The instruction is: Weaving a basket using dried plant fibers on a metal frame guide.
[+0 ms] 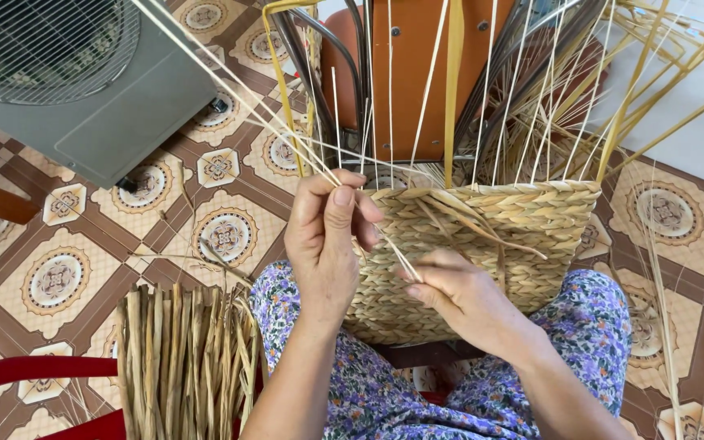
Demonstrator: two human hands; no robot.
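At frame centre, the left hand [325, 236] pinches thin pale strands [287, 138]; the right hand [458, 293] grips their lower ends against the woven basket [523, 220]. The strands look light, springy and easily kinked, so holding them close to the weave seems best.

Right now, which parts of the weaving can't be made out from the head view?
- Woven basket base: hidden behind both hands and the lap.
- Right hand fingertips: curled under, so the grip on the thin strands is unclear.
- Upright stakes: tops cut off by the upper edge.
- Dried fibre bundle: lower end cut off by the bottom edge.
- Left hand palm: faces away.
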